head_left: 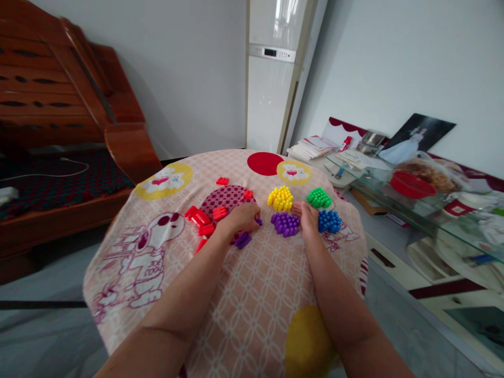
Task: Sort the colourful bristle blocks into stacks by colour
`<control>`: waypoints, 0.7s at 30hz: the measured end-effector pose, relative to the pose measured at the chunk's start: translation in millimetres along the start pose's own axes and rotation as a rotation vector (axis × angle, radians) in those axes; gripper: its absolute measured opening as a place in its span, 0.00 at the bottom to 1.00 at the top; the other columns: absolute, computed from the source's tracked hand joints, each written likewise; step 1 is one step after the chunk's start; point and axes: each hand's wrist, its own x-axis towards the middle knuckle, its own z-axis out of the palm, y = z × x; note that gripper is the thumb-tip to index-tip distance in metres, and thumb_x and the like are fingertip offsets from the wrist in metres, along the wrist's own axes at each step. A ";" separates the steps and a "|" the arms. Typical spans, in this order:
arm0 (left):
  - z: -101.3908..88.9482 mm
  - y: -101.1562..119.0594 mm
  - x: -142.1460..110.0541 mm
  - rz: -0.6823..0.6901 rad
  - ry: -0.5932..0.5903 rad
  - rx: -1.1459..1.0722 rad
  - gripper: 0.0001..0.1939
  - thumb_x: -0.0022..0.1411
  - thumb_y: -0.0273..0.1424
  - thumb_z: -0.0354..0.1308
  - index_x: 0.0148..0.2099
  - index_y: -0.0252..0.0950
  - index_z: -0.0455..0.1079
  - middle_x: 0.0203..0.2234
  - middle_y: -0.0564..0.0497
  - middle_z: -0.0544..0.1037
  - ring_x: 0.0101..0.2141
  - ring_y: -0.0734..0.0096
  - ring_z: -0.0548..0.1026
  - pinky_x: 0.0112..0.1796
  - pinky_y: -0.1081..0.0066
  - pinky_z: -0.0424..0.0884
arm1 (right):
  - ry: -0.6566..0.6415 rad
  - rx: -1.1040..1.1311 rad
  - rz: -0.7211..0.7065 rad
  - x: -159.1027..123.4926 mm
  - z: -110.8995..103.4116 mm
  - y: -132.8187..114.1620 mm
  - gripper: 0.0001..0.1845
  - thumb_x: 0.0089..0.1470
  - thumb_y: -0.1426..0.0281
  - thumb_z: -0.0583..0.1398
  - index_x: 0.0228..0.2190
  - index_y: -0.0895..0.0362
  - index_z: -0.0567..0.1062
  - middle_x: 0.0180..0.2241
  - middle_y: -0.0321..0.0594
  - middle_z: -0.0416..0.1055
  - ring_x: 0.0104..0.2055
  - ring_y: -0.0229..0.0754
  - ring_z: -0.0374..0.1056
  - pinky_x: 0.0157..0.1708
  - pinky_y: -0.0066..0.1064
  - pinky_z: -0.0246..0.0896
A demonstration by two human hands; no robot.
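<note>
My left hand (pixel 244 216) is curled, fingers pinched at a small purple plastic stick (pixel 258 222) that shows by the fingertips. More purple sticks (pixel 243 240) lie just below it. My right hand (pixel 308 218) is held on edge with fingers stretched flat, between the purple bunch (pixel 285 224) and the blue bunch (pixel 329 221). A yellow bunch (pixel 280 199) and a green bunch (pixel 319 198) sit behind it; all four bunches show rounded ends. Left of my left hand are scattered red stick groups (pixel 200 216), with another red group (pixel 222 181) farther back.
A patterned pink tablecloth (pixel 244 294) covers the round table. At right, a glass shelf (pixel 378 184) bears a red bowl (pixel 412 185), papers and bags. A wooden bench (pixel 126 142) stands at left, a tall white air conditioner (pixel 271 94) behind.
</note>
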 end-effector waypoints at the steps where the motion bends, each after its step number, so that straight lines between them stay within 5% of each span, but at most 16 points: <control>1: 0.3 1.0 -0.7 -0.015 0.000 -0.008 0.12 0.50 0.29 0.61 0.40 0.35 0.77 0.37 0.46 0.81 0.38 0.61 0.77 0.36 0.70 0.69 | 0.000 0.003 0.001 -0.3 0.2 -0.3 0.20 0.49 0.52 0.60 0.30 0.56 0.79 0.31 0.44 0.81 0.36 0.50 0.77 0.39 0.43 0.74; 12: -5.1 12.5 -4.4 0.046 0.100 -0.259 0.11 0.51 0.30 0.62 0.39 0.34 0.72 0.32 0.50 0.80 0.32 0.68 0.75 0.32 0.72 0.67 | -0.011 -0.019 0.002 1.8 -0.7 2.7 0.21 0.49 0.51 0.59 0.30 0.56 0.78 0.30 0.44 0.80 0.36 0.50 0.77 0.38 0.42 0.74; 21: 14.5 38.6 3.1 0.029 0.219 -0.222 0.15 0.52 0.31 0.66 0.41 0.33 0.69 0.32 0.48 0.78 0.33 0.66 0.75 0.33 0.71 0.67 | -0.008 0.012 0.006 0.5 -0.1 -0.1 0.20 0.48 0.53 0.59 0.29 0.57 0.78 0.29 0.43 0.80 0.35 0.50 0.77 0.39 0.44 0.74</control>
